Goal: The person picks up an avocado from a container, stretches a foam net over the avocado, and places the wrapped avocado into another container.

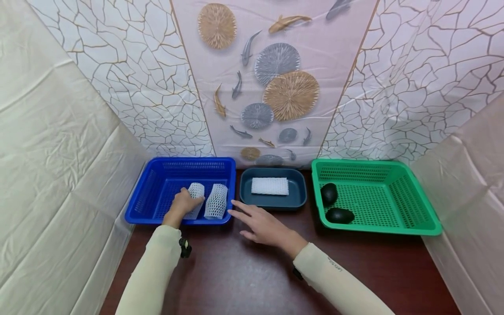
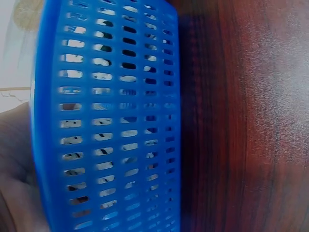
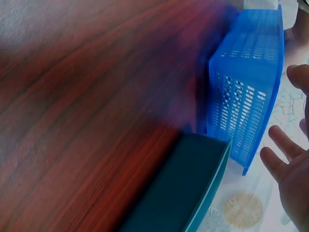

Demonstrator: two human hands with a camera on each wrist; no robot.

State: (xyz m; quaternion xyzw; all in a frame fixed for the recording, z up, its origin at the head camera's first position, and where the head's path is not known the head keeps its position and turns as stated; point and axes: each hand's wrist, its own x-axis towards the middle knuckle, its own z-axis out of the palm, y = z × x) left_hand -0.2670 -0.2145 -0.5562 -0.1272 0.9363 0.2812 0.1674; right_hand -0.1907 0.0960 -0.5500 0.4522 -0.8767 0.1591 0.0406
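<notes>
My left hand reaches over the front rim into the blue basket. Its thumb and fingers grip a white foam net sleeve there, partly covered by the hand. A second foam net sleeve lies just to the right in the same basket. In the left wrist view the basket wall hides most of what the hand holds. My right hand hovers by the basket's right front corner, its fingers spread and holding nothing; the right wrist view also shows these fingers apart.
A dark teal tray with a flat white foam net stands in the middle. On the right, a green basket holds a dark oval fruit and another dark fruit. Patterned cloth hangs behind the brown table.
</notes>
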